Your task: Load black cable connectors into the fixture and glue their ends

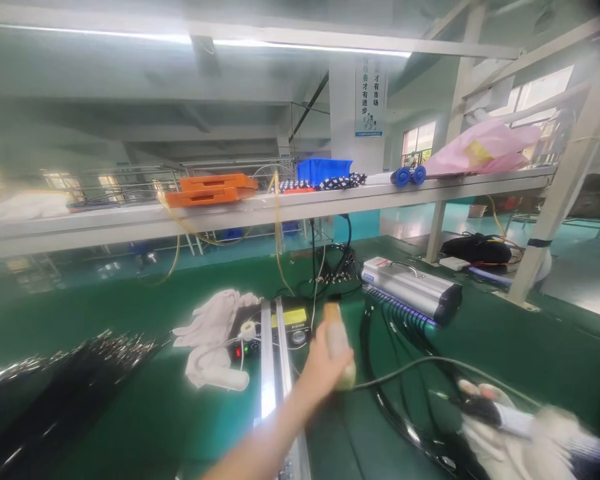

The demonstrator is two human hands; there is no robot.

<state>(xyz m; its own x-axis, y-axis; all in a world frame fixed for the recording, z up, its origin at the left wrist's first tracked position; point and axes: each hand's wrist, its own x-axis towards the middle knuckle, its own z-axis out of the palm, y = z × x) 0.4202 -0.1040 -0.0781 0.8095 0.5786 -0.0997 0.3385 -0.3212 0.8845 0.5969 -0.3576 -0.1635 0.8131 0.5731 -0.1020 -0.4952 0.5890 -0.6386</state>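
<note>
My bare left hand (325, 357) reaches forward from the bottom, its fingers closed around a pale, bottle-like thing (337, 340) with a tan end. Blur hides exactly what that is. Left of the hand, two long metal rails (269, 360) lie next to a black device with a yellow label (289, 317) and a round knob. My right hand does not show. At the lower right, blurred white-gloved hands (490, 440), seemingly a co-worker's, are around a black and white cylindrical thing (515, 421).
White gloves (215, 320) and a bundle of dark wires (80, 373) lie on the green table left. A silver case-like machine (410, 287) stands back right, black cables before it. Orange trays (210, 190) and a blue bin (325, 171) sit on the shelf above.
</note>
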